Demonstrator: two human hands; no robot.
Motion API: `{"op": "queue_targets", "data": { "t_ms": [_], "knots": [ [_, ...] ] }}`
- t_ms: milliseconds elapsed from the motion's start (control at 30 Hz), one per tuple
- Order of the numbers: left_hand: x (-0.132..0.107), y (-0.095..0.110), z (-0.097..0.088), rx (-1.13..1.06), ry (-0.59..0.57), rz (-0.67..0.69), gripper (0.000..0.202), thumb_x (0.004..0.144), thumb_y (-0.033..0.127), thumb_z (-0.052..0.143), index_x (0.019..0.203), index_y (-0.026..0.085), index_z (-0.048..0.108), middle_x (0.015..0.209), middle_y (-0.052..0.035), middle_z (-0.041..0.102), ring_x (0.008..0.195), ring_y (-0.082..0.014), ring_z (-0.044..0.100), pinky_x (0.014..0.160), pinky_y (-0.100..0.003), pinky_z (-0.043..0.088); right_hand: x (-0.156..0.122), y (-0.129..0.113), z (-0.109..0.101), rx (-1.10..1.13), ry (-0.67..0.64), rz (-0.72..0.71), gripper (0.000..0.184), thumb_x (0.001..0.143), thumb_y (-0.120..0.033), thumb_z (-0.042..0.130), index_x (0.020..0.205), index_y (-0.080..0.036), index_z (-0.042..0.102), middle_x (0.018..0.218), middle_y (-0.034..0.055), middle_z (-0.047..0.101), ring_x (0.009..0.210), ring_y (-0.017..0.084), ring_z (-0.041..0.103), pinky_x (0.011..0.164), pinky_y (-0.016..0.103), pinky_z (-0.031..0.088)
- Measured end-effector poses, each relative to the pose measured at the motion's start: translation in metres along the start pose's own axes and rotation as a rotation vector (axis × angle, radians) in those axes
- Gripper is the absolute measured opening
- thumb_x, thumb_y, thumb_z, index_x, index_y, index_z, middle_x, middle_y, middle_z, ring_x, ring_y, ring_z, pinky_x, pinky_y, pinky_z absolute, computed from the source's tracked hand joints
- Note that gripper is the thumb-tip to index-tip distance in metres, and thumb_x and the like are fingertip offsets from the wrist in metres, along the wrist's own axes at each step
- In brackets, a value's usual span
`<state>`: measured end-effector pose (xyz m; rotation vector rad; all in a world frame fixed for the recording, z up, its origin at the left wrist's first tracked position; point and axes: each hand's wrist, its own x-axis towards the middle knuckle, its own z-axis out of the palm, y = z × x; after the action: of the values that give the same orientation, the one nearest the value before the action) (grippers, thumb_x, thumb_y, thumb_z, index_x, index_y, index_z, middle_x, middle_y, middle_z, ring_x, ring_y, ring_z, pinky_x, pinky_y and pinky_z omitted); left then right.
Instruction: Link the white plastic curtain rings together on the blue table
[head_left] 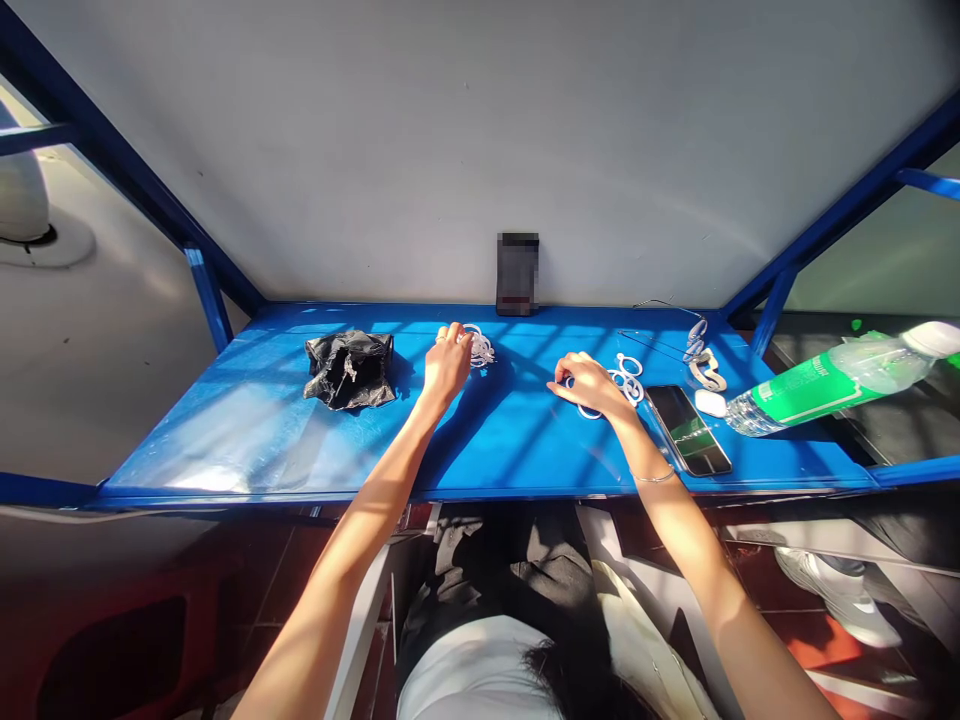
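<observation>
On the blue table [495, 450], my left hand [447, 362] reaches forward with its fingers curled on a small pile of clear plastic rings [478, 348]. Over at the centre right, my right hand [586, 384] rests on the surface, its fingers closed around a white ring [586, 410] that pokes out under the palm. More white rings [628, 378] lie just to the right of that hand, touching each other.
A crumpled black plastic bag [349, 368] lies left of my left hand. A dark phone stand [517, 274] leans on the back wall. A phone [688, 430], a white earbud case [710, 403], a lying green-label bottle [825, 382] and more ring pieces [703, 362] fill the right end.
</observation>
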<state>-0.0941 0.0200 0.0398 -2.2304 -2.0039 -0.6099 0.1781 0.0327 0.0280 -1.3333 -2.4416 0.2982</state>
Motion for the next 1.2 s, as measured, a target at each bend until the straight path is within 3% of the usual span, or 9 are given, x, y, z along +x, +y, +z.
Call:
{"op": "queue_targets", "data": {
  "t_ms": [233, 367, 500, 633, 833, 1000, 1200],
  "knots": [
    [-0.002, 0.002, -0.002, -0.012, 0.007, -0.001, 0.03, 0.098, 0.025, 0.035, 0.11, 0.02, 0.063, 0.116, -0.0138, 0.055, 0.106, -0.028, 0.053, 0.063, -0.029, 0.047, 0.0, -0.001, 0.003, 0.183, -0.06, -0.097, 0.022, 0.087, -0.042, 0.058, 0.092, -0.022, 0.064, 0.1, 0.0066, 0.063, 0.099, 0.024, 0.054, 0.082, 0.035, 0.043],
    [-0.003, 0.0, 0.002, -0.052, 0.102, 0.033, 0.029, 0.098, 0.026, 0.037, 0.11, 0.018, 0.061, 0.118, -0.015, 0.054, 0.108, -0.0287, 0.052, 0.064, -0.029, 0.047, 0.004, -0.002, 0.006, 0.16, -0.084, -0.097, 0.021, 0.091, -0.036, 0.051, 0.089, -0.021, 0.065, 0.099, 0.0075, 0.063, 0.098, 0.024, 0.054, 0.083, 0.035, 0.042],
    [-0.004, 0.002, 0.01, -0.147, 0.216, 0.153, 0.025, 0.097, 0.025, 0.04, 0.109, 0.018, 0.06, 0.115, -0.0142, 0.057, 0.105, -0.026, 0.054, 0.064, -0.028, 0.048, 0.005, -0.01, 0.005, 0.134, -0.121, -0.08, 0.023, 0.094, -0.036, 0.046, 0.087, -0.02, 0.062, 0.098, 0.0072, 0.063, 0.099, 0.024, 0.053, 0.084, 0.035, 0.043],
    [-0.008, 0.015, 0.02, -0.272, 0.22, 0.352, 0.024, 0.094, 0.019, 0.042, 0.109, 0.019, 0.061, 0.106, -0.0121, 0.06, 0.098, -0.0226, 0.058, 0.071, -0.032, 0.051, 0.006, -0.018, 0.007, 0.076, -0.144, -0.029, 0.02, 0.091, -0.039, 0.053, 0.084, -0.021, 0.058, 0.094, 0.0062, 0.061, 0.098, 0.025, 0.051, 0.081, 0.035, 0.043],
    [-0.02, 0.033, 0.036, -0.462, 0.042, 0.488, 0.03, 0.092, 0.018, 0.042, 0.117, 0.016, 0.059, 0.113, -0.0133, 0.058, 0.103, -0.0219, 0.058, 0.081, -0.034, 0.052, 0.009, -0.017, 0.016, 0.111, -0.142, -0.066, 0.014, 0.092, -0.03, 0.048, 0.084, -0.021, 0.055, 0.085, 0.0052, 0.057, 0.087, 0.022, 0.05, 0.077, 0.034, 0.041],
    [-0.019, 0.034, 0.04, -0.863, -0.129, 0.358, 0.036, 0.092, 0.032, 0.049, 0.124, 0.016, 0.054, 0.123, -0.0141, 0.055, 0.085, -0.0155, 0.062, 0.07, -0.028, 0.053, 0.007, -0.022, 0.014, 0.507, -0.15, 0.002, 0.022, 0.093, -0.042, 0.047, 0.092, -0.021, 0.055, 0.089, 0.002, 0.06, 0.078, 0.017, 0.053, 0.073, 0.031, 0.042],
    [-0.016, 0.038, 0.035, -1.328, -0.42, 0.126, 0.044, 0.087, 0.053, 0.054, 0.095, 0.009, 0.06, 0.082, -0.0087, 0.066, 0.06, -0.0118, 0.059, 0.056, -0.024, 0.048, 0.007, -0.029, 0.011, 0.943, -0.207, -0.011, 0.025, 0.088, -0.044, 0.055, 0.09, -0.02, 0.055, 0.084, 0.0013, 0.063, 0.078, 0.015, 0.056, 0.073, 0.028, 0.042]
  ]
}}
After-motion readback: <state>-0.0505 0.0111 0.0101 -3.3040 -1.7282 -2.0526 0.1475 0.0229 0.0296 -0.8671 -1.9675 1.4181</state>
